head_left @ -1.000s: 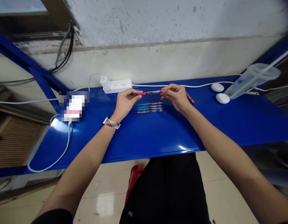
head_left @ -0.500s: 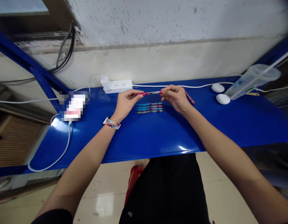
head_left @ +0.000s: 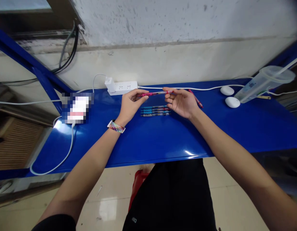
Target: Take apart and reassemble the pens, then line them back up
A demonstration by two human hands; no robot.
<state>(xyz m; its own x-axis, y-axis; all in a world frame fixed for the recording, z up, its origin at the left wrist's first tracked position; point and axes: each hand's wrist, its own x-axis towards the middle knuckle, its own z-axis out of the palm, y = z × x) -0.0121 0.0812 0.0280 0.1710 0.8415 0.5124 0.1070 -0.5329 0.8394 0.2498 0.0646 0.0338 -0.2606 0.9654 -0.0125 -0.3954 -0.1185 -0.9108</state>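
A pink pen [head_left: 155, 93] is held level above the blue table [head_left: 148, 141]. Its left part is pinched between the thumb and fingers of my left hand [head_left: 131, 104], which wears a colourful wristband [head_left: 116, 126]. At the pen's right end is my right hand [head_left: 181, 101], palm turned up, its fingers loosely spread and the index finger touching the pen or just beside it. Several blue and grey pens [head_left: 155, 111] lie in a neat stack of rows below the held pen. Behind my right hand lies another red pen [head_left: 196, 98], partly hidden.
A white power strip [head_left: 126, 87] with a plug and cables sits along the wall. At the left, a blurred-out phone [head_left: 78, 109] is on a charging cable. Two white rounded objects [head_left: 232, 102] stand beside a clear plastic cup [head_left: 259, 85] on the right.
My right hand has loosened its pinch on the pen's right end, and its palm has turned upward with the fingers spreading. The pen's right end is tilted slightly higher. My left hand keeps its grip.
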